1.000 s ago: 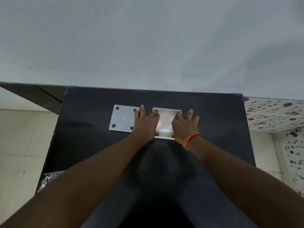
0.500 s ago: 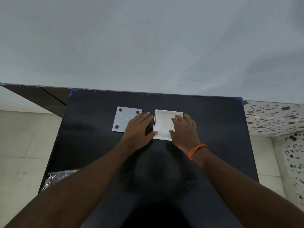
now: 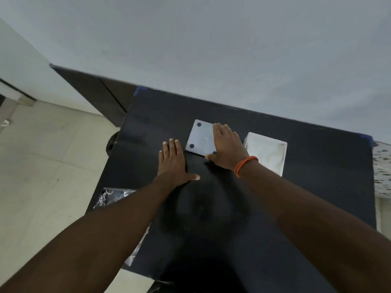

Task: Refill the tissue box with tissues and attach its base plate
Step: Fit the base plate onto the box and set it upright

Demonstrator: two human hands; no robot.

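A white tissue box stands open side up on the black table, with white tissue showing inside. To its left lies the flat grey base plate with dark round feet at its corners. My right hand, orange band at the wrist, lies flat across the plate's right half, fingers together and thumb at the near edge. My left hand rests flat on the table just left of the plate, holding nothing.
A crumpled clear plastic wrapper with black print hangs at the table's left edge. A grey wall runs close behind the table. Pale floor tiles lie to the left, and a speckled surface borders the right.
Both hands left the tissue box. My right hand moved left onto the base plate, my left hand moved to the bare table beside it. The camera view swung left.
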